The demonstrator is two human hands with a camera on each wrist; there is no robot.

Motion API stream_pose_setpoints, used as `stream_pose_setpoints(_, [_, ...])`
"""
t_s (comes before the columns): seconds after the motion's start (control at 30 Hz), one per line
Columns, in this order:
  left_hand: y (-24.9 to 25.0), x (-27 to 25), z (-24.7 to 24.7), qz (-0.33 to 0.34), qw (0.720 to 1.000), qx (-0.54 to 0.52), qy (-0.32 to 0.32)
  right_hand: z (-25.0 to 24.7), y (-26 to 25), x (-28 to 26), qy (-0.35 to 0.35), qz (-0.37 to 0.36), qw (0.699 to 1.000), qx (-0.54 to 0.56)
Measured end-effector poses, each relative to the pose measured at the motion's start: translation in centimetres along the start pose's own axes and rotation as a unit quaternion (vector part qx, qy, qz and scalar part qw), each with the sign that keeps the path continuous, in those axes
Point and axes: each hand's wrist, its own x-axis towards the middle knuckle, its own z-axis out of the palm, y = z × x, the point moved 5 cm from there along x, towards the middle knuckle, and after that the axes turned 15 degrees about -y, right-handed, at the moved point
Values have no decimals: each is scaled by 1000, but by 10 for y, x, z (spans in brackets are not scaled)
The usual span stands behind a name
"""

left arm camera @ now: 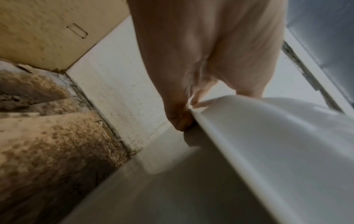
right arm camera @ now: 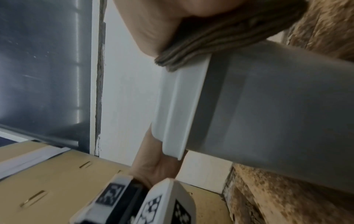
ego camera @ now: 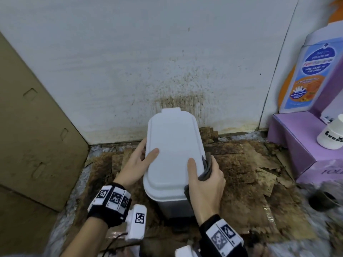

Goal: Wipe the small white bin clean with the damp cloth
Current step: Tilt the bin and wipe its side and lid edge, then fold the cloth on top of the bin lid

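Bin (ego camera: 174,154) stands on stained floor (ego camera: 241,164) by wall (ego camera: 130,52), clamped between both hands. Left hand (ego camera: 138,164) grips lid's left edge, thumb on top, fingers curled under rim; likely steadies bin. Right hand (ego camera: 206,179) mirrors it, thumb on lid, fingers pressing folded cloth (ego camera: 207,166) against right side below rim. Cloth sits between palm and bin wall, placed to rub side. Box (ego camera: 37,127) outside left hand.
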Motion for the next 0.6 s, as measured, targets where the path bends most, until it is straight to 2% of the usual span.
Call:
stream_pose_setpoints(0.23, [2, 0, 0, 1, 1000, 1, -9, 13, 7, 3, -26, -26, 999, 18])
stream_pose_setpoints(0.47, [-12, 1, -1, -26, 999, 46, 15, 0, 17, 27, -42, -40, 983, 176])
stream_pose_setpoints(0.6, [-25, 5, -4, -34, 998, 51, 26, -6, 15, 39, -68, -51, 977, 194])
